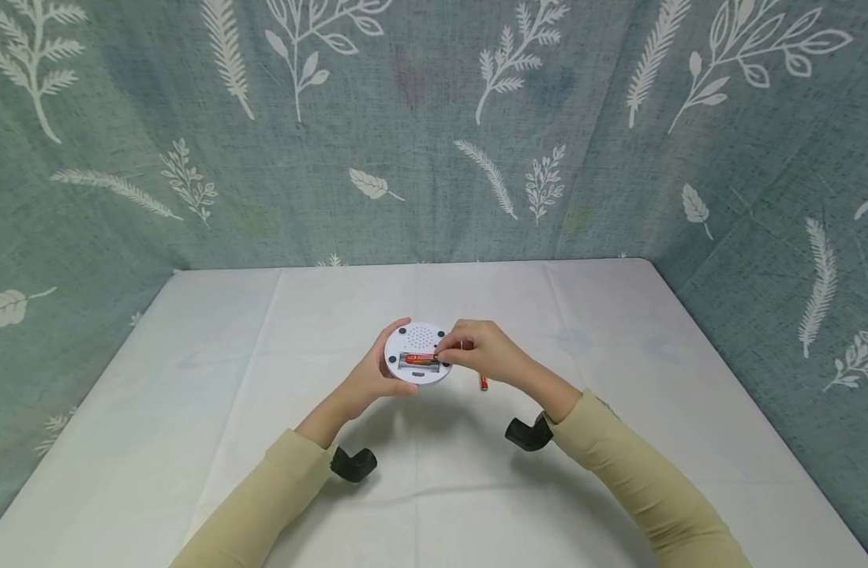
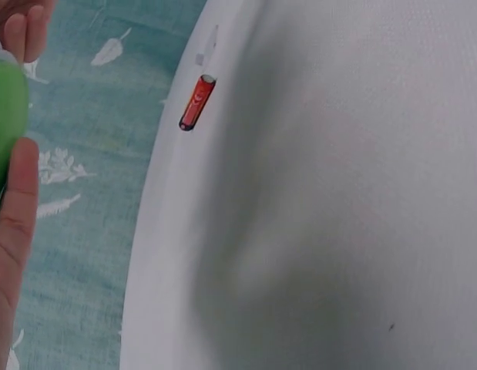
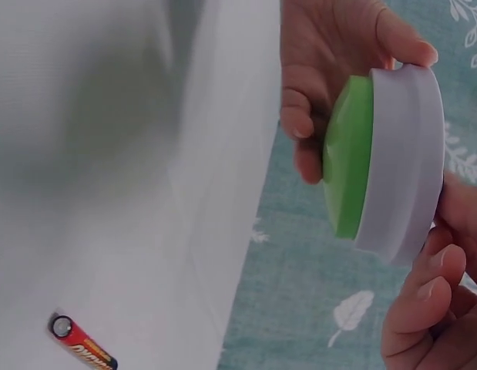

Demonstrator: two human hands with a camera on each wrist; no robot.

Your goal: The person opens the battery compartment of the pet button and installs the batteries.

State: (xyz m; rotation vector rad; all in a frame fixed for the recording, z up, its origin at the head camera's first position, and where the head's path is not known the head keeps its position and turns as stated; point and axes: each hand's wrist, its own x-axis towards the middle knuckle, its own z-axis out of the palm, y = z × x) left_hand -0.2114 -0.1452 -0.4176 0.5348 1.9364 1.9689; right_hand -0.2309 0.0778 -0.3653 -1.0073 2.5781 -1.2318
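A round white device with a green domed top is held above the table, its underside turned up toward the head view. My left hand grips it by the rim, thumb at the near edge. On that underside are speaker holes, dark round feet and an uncovered battery compartment. A red battery lies along the compartment, and my right hand pinches its right end between thumb and fingers. Another red battery rests on the table below the right hand.
The table wears a white cloth with creases. Patterned green-blue fabric hangs behind it and on both sides. Dark wrist mounts stick out from both sleeves over the cloth.
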